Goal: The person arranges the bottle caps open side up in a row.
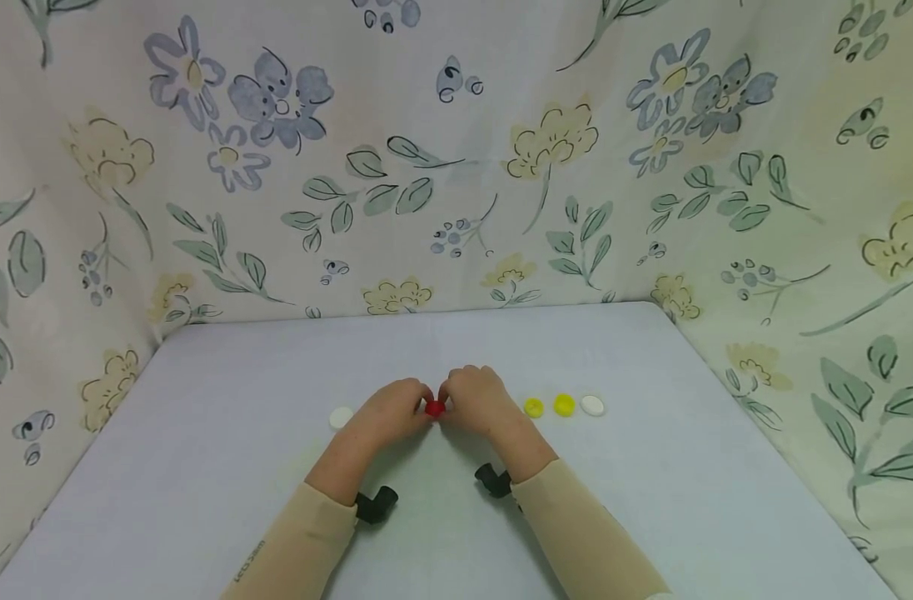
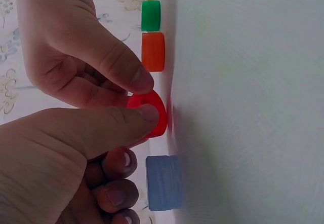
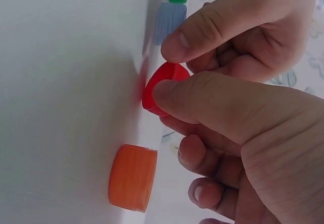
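Note:
Near the middle of the white table, my left hand [image 1: 392,412] and right hand [image 1: 477,400] meet at a small red bottle cap [image 1: 435,409]. Each hand pinches it from its own side. In the left wrist view my left thumb lies across the cap's face, while the right thumb tip is at its upper edge. From the right wrist, the red cap [image 3: 160,77] shows tilted, its rim close to the tabletop, and my right thumb presses on it. The fingertips behind the cap are partly hidden.
Left of the hands lies a pale round cap [image 1: 341,417]. On the right are two yellow caps [image 1: 565,405] and a white one [image 1: 593,406]. The wrist views show a blue cap [image 2: 164,183], an orange cap [image 3: 134,178] and a green cap [image 2: 151,16] in line. Floral cloth [image 1: 456,183] hangs behind.

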The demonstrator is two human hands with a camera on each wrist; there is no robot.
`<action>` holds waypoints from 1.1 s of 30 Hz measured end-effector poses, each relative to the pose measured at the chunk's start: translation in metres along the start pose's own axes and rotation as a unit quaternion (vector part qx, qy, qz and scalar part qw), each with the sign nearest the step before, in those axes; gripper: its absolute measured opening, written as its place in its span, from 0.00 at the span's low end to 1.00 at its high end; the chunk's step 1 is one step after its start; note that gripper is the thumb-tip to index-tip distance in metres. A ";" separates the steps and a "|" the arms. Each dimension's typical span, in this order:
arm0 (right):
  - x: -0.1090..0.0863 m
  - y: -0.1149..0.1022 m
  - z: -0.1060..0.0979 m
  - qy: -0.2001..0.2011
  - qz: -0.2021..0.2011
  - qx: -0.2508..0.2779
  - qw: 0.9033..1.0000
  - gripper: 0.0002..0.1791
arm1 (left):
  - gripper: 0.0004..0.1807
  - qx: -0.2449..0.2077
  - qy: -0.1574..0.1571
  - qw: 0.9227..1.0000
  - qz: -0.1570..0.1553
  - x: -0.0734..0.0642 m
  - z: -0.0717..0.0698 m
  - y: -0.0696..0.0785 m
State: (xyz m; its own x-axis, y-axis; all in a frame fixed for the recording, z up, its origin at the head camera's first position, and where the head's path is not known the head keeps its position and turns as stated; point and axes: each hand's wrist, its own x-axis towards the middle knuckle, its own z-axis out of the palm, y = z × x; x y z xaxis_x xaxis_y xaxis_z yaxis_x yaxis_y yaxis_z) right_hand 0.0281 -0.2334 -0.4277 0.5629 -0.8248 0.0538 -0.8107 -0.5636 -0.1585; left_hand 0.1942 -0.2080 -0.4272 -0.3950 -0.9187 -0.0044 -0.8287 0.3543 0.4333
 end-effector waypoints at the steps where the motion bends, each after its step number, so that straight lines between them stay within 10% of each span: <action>1: 0.000 0.000 0.000 0.000 0.000 -0.001 1.000 0.11 | 0.07 0.006 0.002 1.000 0.001 0.000 0.000 0.000; 33: -0.001 0.006 -0.010 -0.059 0.034 0.084 0.994 0.08 | 0.05 0.005 -0.010 1.000 -0.015 0.002 0.000 0.000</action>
State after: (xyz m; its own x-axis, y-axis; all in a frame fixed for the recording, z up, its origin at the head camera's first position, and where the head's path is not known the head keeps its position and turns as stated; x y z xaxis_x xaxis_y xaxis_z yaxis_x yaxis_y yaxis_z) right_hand 0.0207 -0.2362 -0.4191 0.5312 -0.8437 -0.0772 -0.8147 -0.4836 -0.3198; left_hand 0.1934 -0.2104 -0.4275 -0.3776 -0.9253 -0.0357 -0.8440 0.3281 0.4243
